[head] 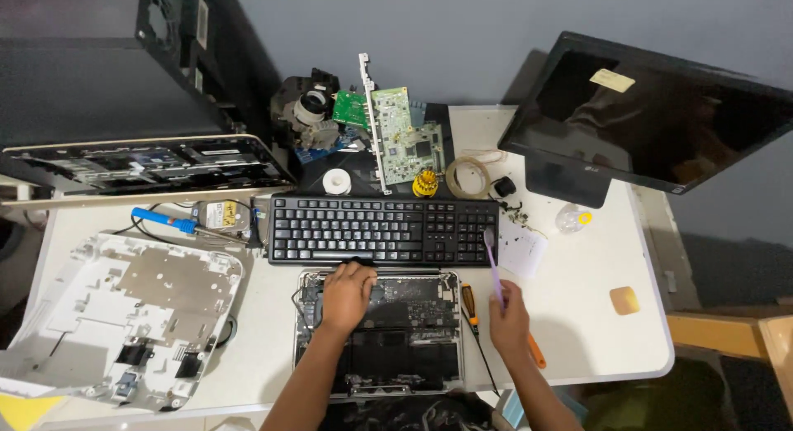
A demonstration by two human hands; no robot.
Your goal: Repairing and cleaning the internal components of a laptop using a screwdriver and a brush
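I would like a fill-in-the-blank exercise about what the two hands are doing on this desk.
1. The right hand holds a purple ____ against the black computer keyboard.
2. The left hand rests on the opened ____, whose inner parts are exposed.
3. An orange-handled ____ lies between the two hands.
4. The dark flat monitor stands at the desk's ____ side.

Missing words: toothbrush; laptop; screwdriver; right

Bare bench (595,315) lies open along the right edge, broken only by a small tan square (624,300) and a clear cap (572,219) near the monitor (652,117). The back edge is crowded with circuit boards (405,138) and a tape roll (468,176). The black keyboard (384,230) blocks the middle, the opened laptop (378,332) fills the front edge, and the white panel (124,315) covers the left front corner.
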